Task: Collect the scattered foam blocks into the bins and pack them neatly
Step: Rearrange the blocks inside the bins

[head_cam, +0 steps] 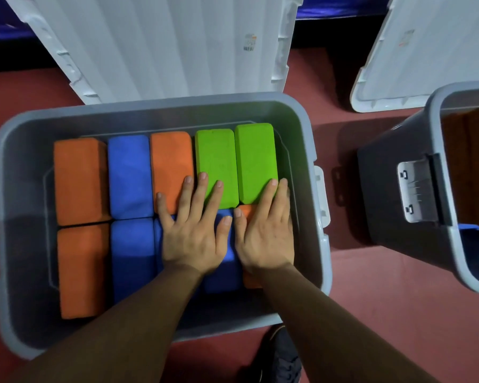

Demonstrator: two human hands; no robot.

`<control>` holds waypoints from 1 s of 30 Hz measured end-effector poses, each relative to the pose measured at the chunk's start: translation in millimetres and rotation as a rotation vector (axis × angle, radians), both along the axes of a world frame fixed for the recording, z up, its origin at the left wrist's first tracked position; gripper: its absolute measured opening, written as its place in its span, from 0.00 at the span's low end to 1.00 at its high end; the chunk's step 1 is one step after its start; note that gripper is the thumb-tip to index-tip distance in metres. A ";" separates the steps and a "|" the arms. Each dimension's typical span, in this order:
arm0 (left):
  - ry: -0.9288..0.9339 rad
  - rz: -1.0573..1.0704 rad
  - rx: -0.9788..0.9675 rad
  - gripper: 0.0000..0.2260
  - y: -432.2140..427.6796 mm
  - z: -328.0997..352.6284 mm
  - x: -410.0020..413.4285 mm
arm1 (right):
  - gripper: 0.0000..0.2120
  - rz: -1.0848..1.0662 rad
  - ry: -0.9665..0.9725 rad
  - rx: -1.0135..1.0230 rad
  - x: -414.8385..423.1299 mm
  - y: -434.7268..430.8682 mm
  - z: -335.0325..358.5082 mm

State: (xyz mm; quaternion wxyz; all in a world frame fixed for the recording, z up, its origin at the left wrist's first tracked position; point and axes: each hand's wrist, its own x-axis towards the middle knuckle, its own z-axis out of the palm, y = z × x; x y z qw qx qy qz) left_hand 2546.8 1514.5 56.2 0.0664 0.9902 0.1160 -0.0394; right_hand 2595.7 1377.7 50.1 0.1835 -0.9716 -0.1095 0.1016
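Pressing down inside the bin with two flat hands, toward its 4 o'clock corner. Left hand open, fingers straight and spread, gripping nothing: palm on a blue block of the near row, fingertips reaching to 12 o'clock onto an orange block and a green block of the far row. Right hand just beside it at 3 o'clock, thumbs nearly touching, likewise flat with straight fingers and holding nothing: palm covering most of a near orange block, fingertips on the second green block, outer edge close to the bin's 3 o'clock wall. Packed side by side in two rows, long sides touching. Far row, from 9 toward 3 o'clock: an end orange block, a far blue block, then the orange and both green ones. Near row, from 9 o'clock: a corner orange block, a near blue block, then blue under the left hand, count there unclear, then the orange under the right. At the bin's 12 o'clock, a pale lid beyond the far rim. At 3 o'clock, well apart, a second bin with a pale latch, orange and blue showing inside at the frame's edge. At 1 o'clock, a second lid. Red floor all around; a dark shoe at 6 o'clock, just outside the near wall.
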 end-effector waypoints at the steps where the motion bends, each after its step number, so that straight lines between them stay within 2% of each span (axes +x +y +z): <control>1: 0.003 0.001 -0.003 0.28 -0.1 0.7 0.7 | 0.38 0.008 -0.013 0.007 -0.1 -1.7 0.4; 6: 0.001 0.018 -0.006 0.28 -0.7 0.7 1.2 | 0.32 0.075 -0.064 -0.005 -3.6 -5.5 3.6; 12: -0.013 0.034 -0.054 0.28 0.7 3.1 2.1 | 0.34 0.064 -0.014 -0.055 -6.4 -7.0 5.0; 18: 0.001 0.039 -0.053 0.28 -1.2 2.1 2.0 | 0.36 0.172 -0.093 -0.157 12.2 -2.6 10.0; 20: 0.001 0.046 -0.063 0.27 -1.1 1.4 3.1 | 0.35 0.225 -0.100 -0.145 18.7 1.7 8.4; 30: 0.057 0.018 -0.028 0.27 2.2 0.7 1.5 | 0.32 0.225 -0.143 -0.098 -1.8 -2.8 5.3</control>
